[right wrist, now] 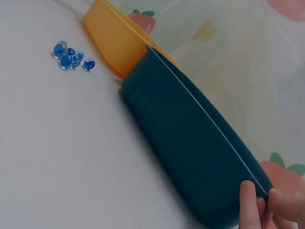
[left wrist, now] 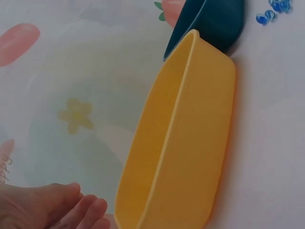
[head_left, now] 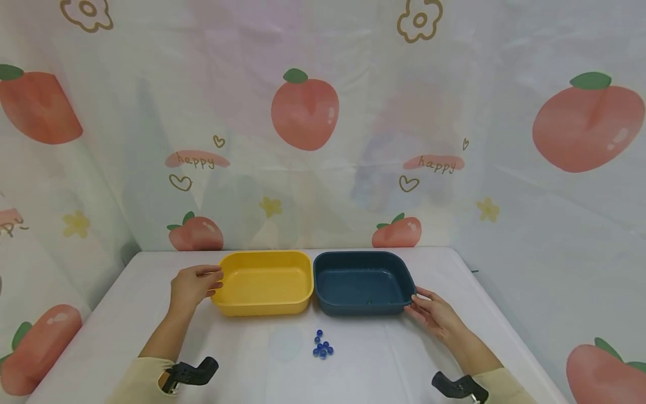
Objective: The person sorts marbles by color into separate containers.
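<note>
Far left, we have the left hand (head_left: pixel 194 287) at the yellow plastic tray's (head_left: pixel 267 280) left end: fingers loosely extended, no grasp closed on anything. Fingertips sit right at the rim; from the left wrist view we can't confirm contact. Our read: it's there to line up or steady that end.

Yellow tray: upright, glossy molded plastic, rounded rectangle, thin lip, walls flaring upward. No marbles visible inside.

Mid-table, near side of the trays, we have the blue glass marbles (head_left: pixel 323 354): small clear spheres with blue inside, loosely clustered on the white tablecloth (head_left: pixel 242 359). They lie around the seam between trays, probably to be within reach of either hand.

Next right, dark teal tray (head_left: pixel 360 286): same shape, upright, rims touching or nearly so; we can't tell which. A few specks on its floor are too small for us to identify.

Far right, right hand (head_left: pixel 438 314) pinches that tray's near right corner, a narrow grip with digits on both sides of the corner. We figure the corner gives decent purchase on a smooth wall.
</note>
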The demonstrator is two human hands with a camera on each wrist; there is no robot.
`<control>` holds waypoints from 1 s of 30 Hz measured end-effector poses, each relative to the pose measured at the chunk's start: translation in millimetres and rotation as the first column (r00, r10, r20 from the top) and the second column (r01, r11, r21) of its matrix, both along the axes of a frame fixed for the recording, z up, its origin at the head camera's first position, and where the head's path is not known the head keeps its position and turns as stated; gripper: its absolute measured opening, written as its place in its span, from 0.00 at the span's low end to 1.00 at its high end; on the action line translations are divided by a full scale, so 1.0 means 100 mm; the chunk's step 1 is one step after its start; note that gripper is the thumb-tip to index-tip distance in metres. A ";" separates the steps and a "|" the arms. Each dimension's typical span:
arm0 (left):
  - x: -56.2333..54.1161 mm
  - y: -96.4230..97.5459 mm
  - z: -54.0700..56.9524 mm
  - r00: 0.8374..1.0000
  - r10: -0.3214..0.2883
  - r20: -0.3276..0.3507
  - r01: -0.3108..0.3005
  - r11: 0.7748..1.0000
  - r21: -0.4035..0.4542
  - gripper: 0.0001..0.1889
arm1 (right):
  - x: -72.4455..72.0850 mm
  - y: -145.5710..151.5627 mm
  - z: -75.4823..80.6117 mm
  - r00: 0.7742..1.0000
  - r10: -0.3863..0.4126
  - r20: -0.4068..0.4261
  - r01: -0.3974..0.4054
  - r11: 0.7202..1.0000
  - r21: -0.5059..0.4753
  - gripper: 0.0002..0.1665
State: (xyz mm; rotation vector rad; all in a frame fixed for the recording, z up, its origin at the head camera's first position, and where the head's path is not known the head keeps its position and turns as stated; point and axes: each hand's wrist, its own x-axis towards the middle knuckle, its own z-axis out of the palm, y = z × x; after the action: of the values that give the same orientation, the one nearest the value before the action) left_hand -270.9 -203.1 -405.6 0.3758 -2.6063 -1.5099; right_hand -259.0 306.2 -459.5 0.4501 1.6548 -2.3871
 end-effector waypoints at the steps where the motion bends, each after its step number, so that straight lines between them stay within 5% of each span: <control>1: 0.01 -0.03 0.00 1.000 0.009 0.002 -0.009 1.000 -0.007 0.20 | 0.00 0.00 0.00 1.000 0.000 -0.001 0.000 1.000 0.002 0.35; 6: -0.01 -0.17 -0.09 0.997 0.069 -0.026 -0.069 0.998 -0.013 0.19 | 0.00 -0.01 0.01 1.000 0.003 -0.007 -0.003 1.000 0.005 0.35; 13: -0.33 -0.46 -0.61 0.991 0.122 -0.047 -0.122 0.992 -0.009 0.19 | 0.00 0.00 0.00 1.000 0.002 -0.010 -0.002 1.000 -0.001 0.37; 17: -0.44 -0.51 -0.80 0.993 0.121 -0.007 -0.121 0.993 -0.012 0.21 | 0.00 -0.02 -0.01 1.000 -0.001 -0.009 0.001 1.000 -0.007 0.36; 24: -0.22 -0.33 -0.51 0.994 0.107 0.024 -0.108 0.994 0.015 0.20 | 0.02 -0.05 -0.01 1.000 -0.014 -0.010 0.014 1.000 -0.003 0.37; 30: -0.13 -0.23 -0.40 0.996 0.082 0.020 -0.083 0.993 0.079 0.21 | 0.03 -0.08 0.01 1.000 -0.030 -0.007 0.030 1.000 -0.001 0.35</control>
State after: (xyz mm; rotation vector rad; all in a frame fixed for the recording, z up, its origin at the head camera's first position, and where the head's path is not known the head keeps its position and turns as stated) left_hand -283.9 -226.5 -445.5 0.4992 -2.5142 -1.5941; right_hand -255.7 297.7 -458.7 0.4703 1.6619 -2.4138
